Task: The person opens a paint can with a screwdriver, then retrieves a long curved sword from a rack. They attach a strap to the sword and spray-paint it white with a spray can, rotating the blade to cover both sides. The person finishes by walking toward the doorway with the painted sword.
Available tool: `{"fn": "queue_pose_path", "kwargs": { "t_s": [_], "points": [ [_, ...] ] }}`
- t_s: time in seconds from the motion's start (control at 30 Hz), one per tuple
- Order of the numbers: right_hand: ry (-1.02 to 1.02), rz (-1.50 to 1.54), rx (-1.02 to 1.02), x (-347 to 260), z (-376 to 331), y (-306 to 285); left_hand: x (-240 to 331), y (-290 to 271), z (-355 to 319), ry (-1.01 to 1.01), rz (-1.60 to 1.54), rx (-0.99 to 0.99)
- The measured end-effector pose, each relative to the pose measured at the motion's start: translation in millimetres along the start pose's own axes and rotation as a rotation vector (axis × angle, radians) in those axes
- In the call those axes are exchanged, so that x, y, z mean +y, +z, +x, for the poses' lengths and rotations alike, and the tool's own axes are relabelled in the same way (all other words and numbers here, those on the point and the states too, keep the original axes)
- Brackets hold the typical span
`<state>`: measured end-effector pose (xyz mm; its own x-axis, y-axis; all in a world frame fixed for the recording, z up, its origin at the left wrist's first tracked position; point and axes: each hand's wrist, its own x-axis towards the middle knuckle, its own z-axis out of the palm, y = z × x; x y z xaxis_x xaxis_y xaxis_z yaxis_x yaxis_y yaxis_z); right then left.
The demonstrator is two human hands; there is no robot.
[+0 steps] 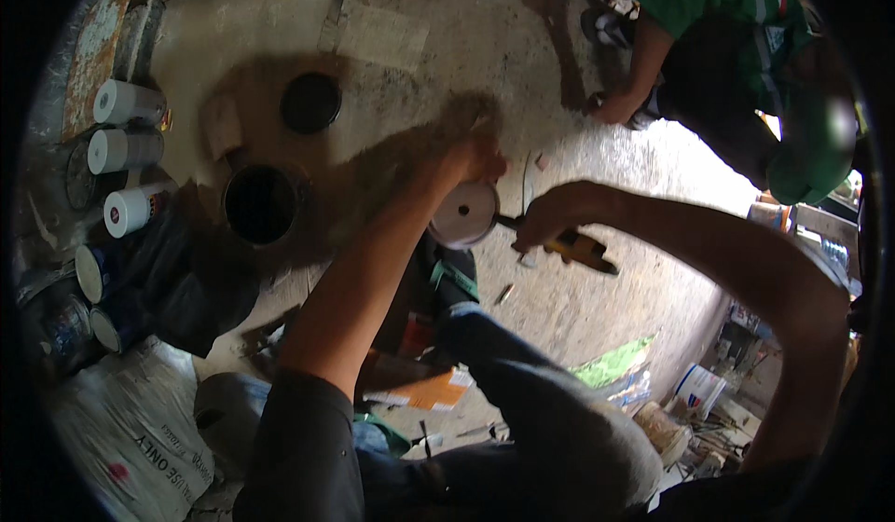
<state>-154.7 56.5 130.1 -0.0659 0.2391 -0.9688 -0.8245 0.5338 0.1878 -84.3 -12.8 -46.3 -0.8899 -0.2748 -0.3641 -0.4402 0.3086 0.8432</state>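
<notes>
Left hand (477,160) grips small white-lidded can (463,213) on the floor | right hand (545,222) clenches yellow-handled tool (578,248) at lid edge | hold can steady, lever gently around rim.

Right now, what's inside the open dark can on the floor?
The open can shows only a dark interior; its contents can't be made out. Its round lid lies apart on the floor behind it.

Left forearm extended forward and up from lower centre, left hand (475,160) at full reach with fingers curled downward. Right arm bent sharply at the elbow, forearm swung in from the right, right hand (543,224) fisted tight, just right of and below the left.
</notes>
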Motion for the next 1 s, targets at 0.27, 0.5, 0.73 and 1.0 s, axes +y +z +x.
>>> {"fn": "queue_pose_path", "kwargs": {
  "t_s": [0.27,0.5,0.73,1.0],
  "points": [
    [-0.057,-0.083,0.374,26,2,31,-3,20,-103,0.311,-0.439,0.564],
    [-0.059,-0.124,0.351,30,11,33,-23,72,-146,0.271,-0.403,0.705],
    [0.002,-0.436,0.560,12,-4,42,-27,53,-137,0.274,-0.732,0.614],
    [-0.021,-0.072,0.498,18,1,54,-26,62,-145,0.274,-0.462,0.786]
  ]
}}
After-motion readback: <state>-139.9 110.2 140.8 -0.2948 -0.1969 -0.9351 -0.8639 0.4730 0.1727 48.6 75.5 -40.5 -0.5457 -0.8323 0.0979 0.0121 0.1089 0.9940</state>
